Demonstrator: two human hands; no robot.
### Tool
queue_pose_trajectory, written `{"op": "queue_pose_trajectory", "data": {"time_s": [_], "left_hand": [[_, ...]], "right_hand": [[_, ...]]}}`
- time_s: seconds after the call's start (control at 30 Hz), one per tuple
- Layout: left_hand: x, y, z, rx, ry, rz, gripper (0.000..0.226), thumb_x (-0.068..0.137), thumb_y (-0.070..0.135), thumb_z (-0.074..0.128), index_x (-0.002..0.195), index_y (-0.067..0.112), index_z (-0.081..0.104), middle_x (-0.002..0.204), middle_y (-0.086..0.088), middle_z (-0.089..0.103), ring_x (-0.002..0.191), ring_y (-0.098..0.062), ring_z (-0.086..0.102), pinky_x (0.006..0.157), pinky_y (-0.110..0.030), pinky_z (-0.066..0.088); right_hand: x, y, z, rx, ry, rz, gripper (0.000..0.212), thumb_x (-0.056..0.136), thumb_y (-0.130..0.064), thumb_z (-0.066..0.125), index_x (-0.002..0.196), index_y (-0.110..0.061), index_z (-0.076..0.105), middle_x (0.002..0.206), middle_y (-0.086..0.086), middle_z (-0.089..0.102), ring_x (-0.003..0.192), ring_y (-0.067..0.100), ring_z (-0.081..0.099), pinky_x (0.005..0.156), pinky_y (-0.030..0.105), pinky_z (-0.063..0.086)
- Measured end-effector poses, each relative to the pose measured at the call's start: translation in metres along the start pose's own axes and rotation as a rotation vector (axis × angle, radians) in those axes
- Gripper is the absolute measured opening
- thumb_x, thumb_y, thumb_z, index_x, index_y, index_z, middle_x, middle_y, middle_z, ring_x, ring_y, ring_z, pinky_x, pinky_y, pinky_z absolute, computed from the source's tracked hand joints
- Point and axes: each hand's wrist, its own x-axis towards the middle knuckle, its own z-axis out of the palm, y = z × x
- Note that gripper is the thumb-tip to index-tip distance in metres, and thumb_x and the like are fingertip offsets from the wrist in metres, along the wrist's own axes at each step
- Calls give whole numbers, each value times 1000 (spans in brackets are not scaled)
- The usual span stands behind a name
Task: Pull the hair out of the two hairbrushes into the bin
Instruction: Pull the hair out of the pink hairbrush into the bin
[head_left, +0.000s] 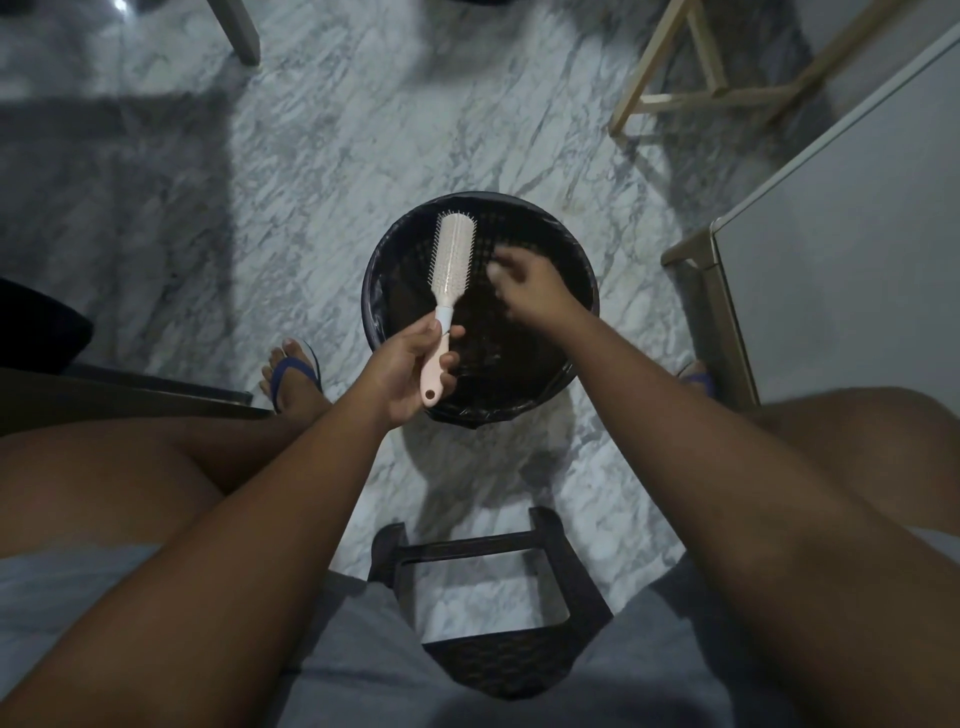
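While my left hand (410, 371) grips the handle of the pale pink plastic hairbrush (456, 254), its bristled head looks clean above the round black lined bin (524, 218). My right hand (530, 293) beside it is blurred, so I cannot tell its grip.

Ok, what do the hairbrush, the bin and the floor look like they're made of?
Hairbrush: likely moulded plastic, matte pale pink and white, with a hanging hole in the handle. Bin: seemingly dark plastic with lattice walls, lined by a glossy black bag. Floor: polished marble or marble-look tile, with grey veins and soft reflections.
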Motion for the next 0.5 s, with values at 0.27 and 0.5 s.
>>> {"op": "queue_pose_trajectory", "data": {"time_s": [0.27, 0.5], "left_hand": [[2, -7, 7, 237, 6, -22, 40, 103, 15, 43, 142, 20, 48, 104, -3, 60, 62, -12, 46, 50, -26, 40], [0, -6, 7, 225, -57, -46, 38, 102, 11, 42, 138, 19, 52, 103, -3, 62, 63, -13, 46, 53, -26, 41]], "right_hand": [[15, -48, 2, -102, 147, -107, 79, 65, -52, 86, 128, -14, 58, 131, 4, 62, 120, 17, 57, 97, 27, 46], [27, -56, -12, -44, 356, -47, 20, 82, -34, 76, 82, -14, 80, 82, 1, 75, 84, 9, 68, 72, 19, 48]]}}
